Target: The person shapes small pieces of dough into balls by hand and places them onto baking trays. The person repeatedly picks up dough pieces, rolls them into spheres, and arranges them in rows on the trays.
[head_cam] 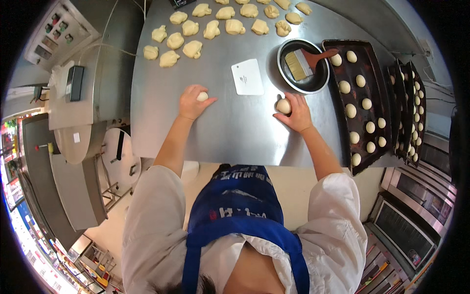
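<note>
On the steel worktable [227, 136], my left hand [194, 101] curls around a small dough ball [202, 96]. My right hand [295, 113] is cupped around another smooth dough ball [284, 106], just below a round dark pan [281, 70] with a pale rim. A wide brush [299, 66] with a reddish handle lies in that pan. Between and beyond my hands lies a white dough scraper [248, 77]. Several rough dough pieces [192, 49] are spread over the far part of the table. To the right, a dark baking tray [378, 84] holds rows of round dough balls [351, 110].
More dark trays with dough balls [417, 117] stand at the far right. A steel machine with a control panel [55, 33] is at the left, near a counter bearing a black box [75, 83]. The table's near edge runs just in front of my blue apron [238, 194].
</note>
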### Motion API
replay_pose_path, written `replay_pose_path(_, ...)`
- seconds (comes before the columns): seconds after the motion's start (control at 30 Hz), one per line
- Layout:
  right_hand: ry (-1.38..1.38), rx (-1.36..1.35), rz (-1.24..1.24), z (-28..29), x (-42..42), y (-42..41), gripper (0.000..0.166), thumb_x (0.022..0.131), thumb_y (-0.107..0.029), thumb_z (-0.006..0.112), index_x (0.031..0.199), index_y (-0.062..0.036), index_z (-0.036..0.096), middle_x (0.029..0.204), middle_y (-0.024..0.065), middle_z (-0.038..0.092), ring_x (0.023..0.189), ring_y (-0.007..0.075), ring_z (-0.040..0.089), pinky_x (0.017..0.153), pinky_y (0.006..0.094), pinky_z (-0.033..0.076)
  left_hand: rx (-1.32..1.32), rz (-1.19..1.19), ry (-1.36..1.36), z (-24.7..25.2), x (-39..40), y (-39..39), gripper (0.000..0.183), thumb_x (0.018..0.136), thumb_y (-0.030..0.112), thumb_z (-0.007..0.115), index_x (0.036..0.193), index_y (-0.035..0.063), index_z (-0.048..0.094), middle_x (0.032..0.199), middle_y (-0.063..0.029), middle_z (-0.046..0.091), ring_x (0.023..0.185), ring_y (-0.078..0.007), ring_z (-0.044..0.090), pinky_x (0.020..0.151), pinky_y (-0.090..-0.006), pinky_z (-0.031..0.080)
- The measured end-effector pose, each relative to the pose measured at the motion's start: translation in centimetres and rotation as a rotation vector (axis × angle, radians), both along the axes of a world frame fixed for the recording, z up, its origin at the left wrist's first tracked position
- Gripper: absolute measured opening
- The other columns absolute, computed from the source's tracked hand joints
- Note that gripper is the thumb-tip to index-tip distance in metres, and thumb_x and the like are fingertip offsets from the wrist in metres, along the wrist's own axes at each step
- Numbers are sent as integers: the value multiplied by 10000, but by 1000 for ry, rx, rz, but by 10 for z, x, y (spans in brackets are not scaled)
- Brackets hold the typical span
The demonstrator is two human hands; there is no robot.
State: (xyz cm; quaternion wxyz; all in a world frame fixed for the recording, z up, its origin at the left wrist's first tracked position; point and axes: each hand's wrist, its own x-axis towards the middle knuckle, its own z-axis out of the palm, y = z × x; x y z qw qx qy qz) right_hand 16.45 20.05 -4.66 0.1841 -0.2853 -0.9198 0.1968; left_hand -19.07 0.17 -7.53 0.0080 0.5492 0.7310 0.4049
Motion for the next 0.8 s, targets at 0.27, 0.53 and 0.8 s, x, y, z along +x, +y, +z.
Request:
replay_pose_path(0.27,253,-170,-337,-13,-12,-43,446,796,-126,785,1225,-81,675,1175,156,675,1110,374,619,989,449,508,-348,61,-137,37,24,-37,449,831,154,828,1241,87,659,1192,-137,673,1118,-353,627,958,-439,517)
replay_pose_path(0.53,240,-105,-159,-3,52,-153,286,676,-167,818,889,-102,638,1089,146,682,1069,344,646,955,442,509,-143,-34,-72,7,79,-144,463,716,284,887,1095,120,677,1146,-97,693,1111,-314,643,963,-478,505)
replay_pose_path(0.8,-62,283,205,2,-27,-40,339,708,-425,854,784,-159,657,889,27,646,885,256,624,858,458,489,-140,-126,116,-10,34,-27,395,624,363,942,861,154,704,998,-29,681,958,-293,648,878,-448,530)
